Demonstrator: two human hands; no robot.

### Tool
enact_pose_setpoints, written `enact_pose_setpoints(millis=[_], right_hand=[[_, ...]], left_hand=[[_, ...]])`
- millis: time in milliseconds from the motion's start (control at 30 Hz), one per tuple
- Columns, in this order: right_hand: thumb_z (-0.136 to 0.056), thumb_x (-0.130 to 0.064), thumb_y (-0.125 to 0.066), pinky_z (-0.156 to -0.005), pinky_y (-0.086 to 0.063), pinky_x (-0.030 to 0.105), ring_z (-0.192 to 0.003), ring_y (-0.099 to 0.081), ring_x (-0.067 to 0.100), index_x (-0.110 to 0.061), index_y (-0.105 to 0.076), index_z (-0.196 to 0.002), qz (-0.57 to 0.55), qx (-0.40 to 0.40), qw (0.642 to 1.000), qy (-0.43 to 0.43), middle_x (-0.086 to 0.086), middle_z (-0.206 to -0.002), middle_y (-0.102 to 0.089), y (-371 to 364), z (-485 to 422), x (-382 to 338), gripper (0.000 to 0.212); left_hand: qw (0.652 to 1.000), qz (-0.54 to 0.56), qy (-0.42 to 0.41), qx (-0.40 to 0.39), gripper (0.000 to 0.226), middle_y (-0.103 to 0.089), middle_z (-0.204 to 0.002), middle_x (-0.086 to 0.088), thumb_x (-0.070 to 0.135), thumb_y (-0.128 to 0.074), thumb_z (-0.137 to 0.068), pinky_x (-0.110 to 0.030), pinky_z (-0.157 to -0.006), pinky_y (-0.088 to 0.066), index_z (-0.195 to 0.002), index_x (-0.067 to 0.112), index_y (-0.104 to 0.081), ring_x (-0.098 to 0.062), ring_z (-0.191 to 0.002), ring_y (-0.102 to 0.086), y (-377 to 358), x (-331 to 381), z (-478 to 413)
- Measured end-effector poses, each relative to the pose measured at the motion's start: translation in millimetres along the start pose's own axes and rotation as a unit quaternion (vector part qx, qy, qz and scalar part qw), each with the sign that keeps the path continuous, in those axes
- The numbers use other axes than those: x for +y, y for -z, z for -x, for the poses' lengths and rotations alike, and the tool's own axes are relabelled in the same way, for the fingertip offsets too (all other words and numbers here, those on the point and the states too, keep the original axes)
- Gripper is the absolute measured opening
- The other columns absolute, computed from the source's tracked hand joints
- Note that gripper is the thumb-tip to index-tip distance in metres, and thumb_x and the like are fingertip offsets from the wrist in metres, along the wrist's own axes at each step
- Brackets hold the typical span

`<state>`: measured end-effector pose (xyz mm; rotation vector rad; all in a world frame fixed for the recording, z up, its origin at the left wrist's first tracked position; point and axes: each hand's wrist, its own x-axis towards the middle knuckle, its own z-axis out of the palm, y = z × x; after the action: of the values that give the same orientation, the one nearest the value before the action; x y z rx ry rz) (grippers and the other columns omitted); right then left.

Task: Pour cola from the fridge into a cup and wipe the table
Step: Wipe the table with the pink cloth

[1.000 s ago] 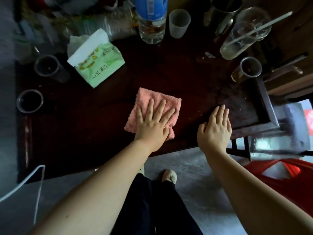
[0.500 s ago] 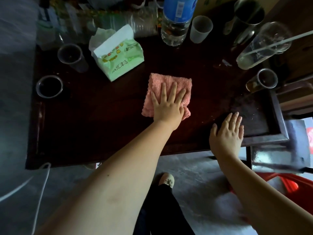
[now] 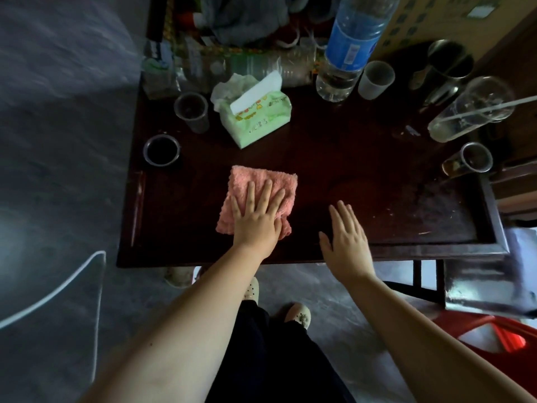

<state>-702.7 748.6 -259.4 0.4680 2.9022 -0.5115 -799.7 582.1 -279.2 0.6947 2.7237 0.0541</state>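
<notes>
Pressed flat with fingers spread, the left hand (image 3: 257, 221) lies on top of the pink cloth (image 3: 261, 187), which rests folded on the dark wooden table (image 3: 363, 181) near its front edge. It does not clutch the cloth; the palm and fingers only push it down on the wood. The right hand (image 3: 347, 242) is just beside it, open, fingers straight and together, holding nothing; I cannot tell if it touches the table or is a little above it.

Behind the cloth stands a green tissue pack (image 3: 255, 112) with a white sheet coming out. To the left of the pack are two small clear cups: one cup (image 3: 191, 110) close to it, and a cup with dark liquid (image 3: 161, 149), probably the cola, nearer to the left edge. At the back is a big water bottle (image 3: 348, 50) with a blue label and a white plastic cup (image 3: 374, 80) just beside it. On the right side a tall glass (image 3: 470, 109) lies tilted, and a small glass (image 3: 472, 158) is near it.
</notes>
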Motion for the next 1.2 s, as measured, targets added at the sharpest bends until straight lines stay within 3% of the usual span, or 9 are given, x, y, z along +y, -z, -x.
enact_pose_setpoints(millis=[167, 367, 500, 700, 967, 1033, 1100, 1200], right_hand=[[-0.096, -0.044, -0.036, -0.115, 0.000, 0.032, -0.145, 0.004, 0.020, -0.011, -0.013, -0.149, 0.027, -0.043, 0.998, 0.040, 0.010, -0.158, -0.006, -17, -2, -38, 0.066], [-0.088, -0.058, -0.003, -0.118, -0.001, 0.038, -0.143, 0.013, 0.022, -0.010, -0.001, -0.149, 0.102, -0.064, 0.993, 0.021, 0.010, -0.157, 0.006, -36, -1, -47, 0.078], [-0.088, -0.058, -0.004, -0.117, 0.001, 0.037, -0.143, 0.013, 0.021, -0.010, -0.001, -0.149, 0.094, -0.060, 0.994, 0.019, 0.008, -0.155, 0.009, -35, 0, -48, 0.077], [-0.090, -0.056, -0.008, -0.116, 0.000, 0.037, -0.144, 0.009, 0.022, -0.010, -0.005, -0.149, 0.097, -0.051, 0.994, 0.015, 0.008, -0.156, 0.004, -36, -1, -47, 0.075], [-0.084, -0.060, 0.003, -0.116, 0.003, 0.036, -0.142, 0.017, 0.021, -0.011, 0.002, -0.149, 0.101, -0.080, 0.992, 0.011, 0.010, -0.157, 0.008, -32, -2, -50, 0.081], [-0.087, -0.061, -0.004, -0.116, 0.003, 0.037, -0.142, 0.017, 0.021, -0.010, 0.002, -0.149, 0.089, -0.095, 0.991, 0.005, 0.010, -0.157, 0.009, -25, -2, -53, 0.080], [-0.093, -0.057, -0.022, -0.117, 0.001, 0.036, -0.143, 0.014, 0.022, -0.009, 0.001, -0.149, 0.059, -0.110, 0.992, -0.004, 0.010, -0.158, 0.008, -14, -4, -58, 0.077], [-0.094, -0.051, -0.036, -0.116, -0.003, 0.033, -0.145, 0.006, 0.021, -0.010, -0.006, -0.149, 0.032, -0.072, 0.997, 0.004, 0.008, -0.159, -0.001, 14, -17, -66, 0.075]], left_hand=[[0.999, 0.027, 0.047, 0.007, 0.061, 0.020, -0.156, 0.005, 0.039, -0.024, -0.096, -0.062, -0.109, 0.007, -0.140, 0.037, 0.018, -0.031, -0.141, 0.021, -2, -25, 21], [0.996, 0.036, 0.080, 0.015, 0.059, 0.019, -0.156, 0.005, 0.037, -0.024, -0.097, -0.060, -0.108, 0.010, -0.140, 0.038, 0.018, -0.029, -0.142, 0.019, -3, -53, 32], [0.995, 0.030, 0.094, 0.004, 0.059, 0.020, -0.156, 0.004, 0.044, -0.020, -0.096, -0.062, -0.110, 0.008, -0.143, 0.037, 0.016, -0.029, -0.141, 0.021, -1, -69, 29], [0.994, 0.049, 0.092, -0.012, 0.075, 0.022, -0.155, 0.004, 0.071, -0.017, -0.085, -0.065, -0.105, 0.011, -0.146, 0.037, 0.011, -0.031, -0.139, 0.027, 1, -75, 21], [0.994, 0.007, 0.073, -0.076, 0.079, 0.030, -0.152, -0.001, 0.072, -0.012, -0.085, -0.067, -0.106, 0.004, -0.144, 0.031, 0.021, -0.035, -0.137, 0.030, 15, -75, 23], [0.993, 0.007, 0.062, -0.099, 0.080, 0.028, -0.153, -0.002, 0.072, -0.013, -0.086, -0.064, -0.108, 0.004, -0.146, 0.029, 0.016, -0.035, -0.138, 0.026, 23, -73, 28], [0.989, 0.038, 0.060, -0.128, 0.079, 0.025, -0.154, -0.003, 0.070, -0.017, -0.088, -0.057, -0.112, 0.005, -0.148, 0.027, 0.011, -0.034, -0.139, 0.023, 33, -72, 34], [0.979, 0.073, 0.040, -0.185, 0.074, 0.024, -0.154, -0.002, 0.062, -0.026, -0.093, -0.050, -0.115, 0.005, -0.149, 0.029, 0.009, -0.029, -0.140, 0.023, 64, -72, 32]])
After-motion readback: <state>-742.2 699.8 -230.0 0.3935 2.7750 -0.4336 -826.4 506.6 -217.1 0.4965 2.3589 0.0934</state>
